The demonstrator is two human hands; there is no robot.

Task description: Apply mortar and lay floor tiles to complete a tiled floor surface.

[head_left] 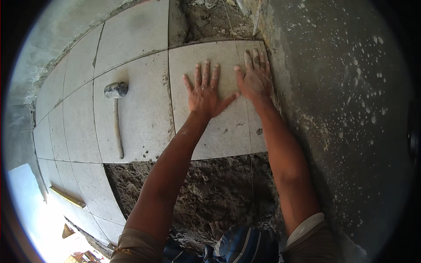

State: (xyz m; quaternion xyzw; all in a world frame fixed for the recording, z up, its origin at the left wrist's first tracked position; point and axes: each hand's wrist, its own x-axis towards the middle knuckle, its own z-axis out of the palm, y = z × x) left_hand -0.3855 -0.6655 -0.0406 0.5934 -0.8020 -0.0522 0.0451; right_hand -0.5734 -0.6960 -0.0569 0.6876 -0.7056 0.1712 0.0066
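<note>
Both palms lie flat on a large pale floor tile beside the right wall. My left hand rests near the tile's middle with its fingers spread and holds nothing. Close to the wall, my right hand presses on the tile's far right part, fingers stretched out and grey with mortar. The two thumbs nearly meet. A thin string runs lengthwise over the tile, passing by my right hand. On the neighbouring tile to the left lies a mallet with a dark head and a wooden handle.
Rough wet mortar fills the gap nearest me, with a bare foot in it. Another unpaved patch lies beyond the tile. A paint-spattered grey wall rises at the right. A yellow bar-shaped tool lies on tiles at the lower left.
</note>
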